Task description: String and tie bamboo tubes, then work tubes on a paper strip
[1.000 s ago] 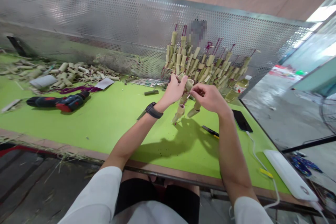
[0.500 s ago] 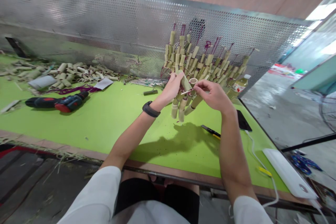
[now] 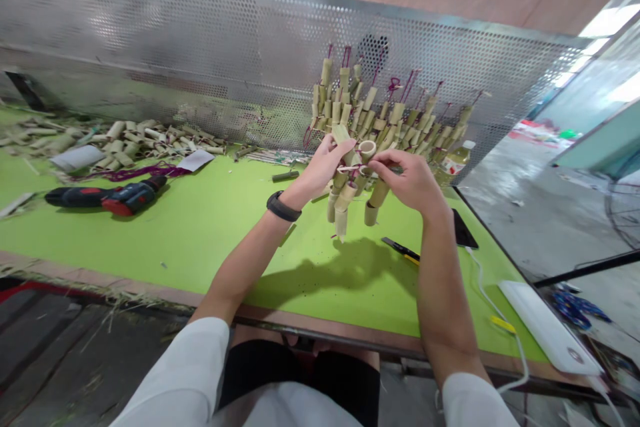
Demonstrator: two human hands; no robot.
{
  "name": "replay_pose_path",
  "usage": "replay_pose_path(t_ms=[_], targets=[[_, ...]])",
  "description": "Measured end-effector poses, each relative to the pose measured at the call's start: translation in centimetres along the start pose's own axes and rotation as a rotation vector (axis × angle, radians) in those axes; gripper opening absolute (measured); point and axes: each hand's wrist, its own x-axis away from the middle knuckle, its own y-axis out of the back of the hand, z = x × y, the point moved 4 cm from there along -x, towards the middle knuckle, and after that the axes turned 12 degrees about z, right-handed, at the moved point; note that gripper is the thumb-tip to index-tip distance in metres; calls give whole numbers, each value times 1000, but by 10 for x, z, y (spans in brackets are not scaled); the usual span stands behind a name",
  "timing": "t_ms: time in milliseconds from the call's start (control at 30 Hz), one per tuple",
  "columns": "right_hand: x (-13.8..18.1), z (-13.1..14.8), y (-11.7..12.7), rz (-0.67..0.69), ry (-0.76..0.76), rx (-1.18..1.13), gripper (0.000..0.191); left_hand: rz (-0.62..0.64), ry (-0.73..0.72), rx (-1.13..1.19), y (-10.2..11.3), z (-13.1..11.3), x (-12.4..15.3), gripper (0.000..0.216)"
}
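My left hand [image 3: 327, 163] is closed around a pale bamboo tube [image 3: 342, 133] belonging to a bundle strung on purple cord. Beside it my right hand [image 3: 403, 173] pinches at a ring-ended bamboo piece [image 3: 368, 147]; its fingertips partly hide what they hold. A thin light stick [image 3: 351, 167] lies across the bundle between both hands. Below them hang several tied tubes [image 3: 341, 217], clear of the green table. Behind, finished-looking bamboo figures [image 3: 395, 113] with purple cords hang against a perforated metal panel.
A cordless drill [image 3: 115, 199], purple cord [image 3: 145, 172] and a heap of bamboo pieces [image 3: 123, 143] lie to the left. A utility knife [image 3: 400, 250] rests near my right forearm. On the right are a phone [image 3: 464, 230], a bottle [image 3: 457, 159] and a white power strip [image 3: 550, 327].
The tube in my left hand has turned, and the hanging pieces have swung apart. The thin stick now lies more level across the bundle. My right hand stays close beside it.
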Motion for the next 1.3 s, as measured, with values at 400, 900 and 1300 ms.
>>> replay_pose_path(t_ms=[400, 900, 1300], targets=[[-2, -4, -4, 76, -10, 72, 33, 24, -50, -13, 2, -9, 1, 9], [-6, -22, -22, 182, 61, -536, 46, 135, -52, -148, 21, -26, 10, 28], [-25, -8, -59, 156, 33, -479, 38, 253, -249, -294, 20, -33, 11, 53]])
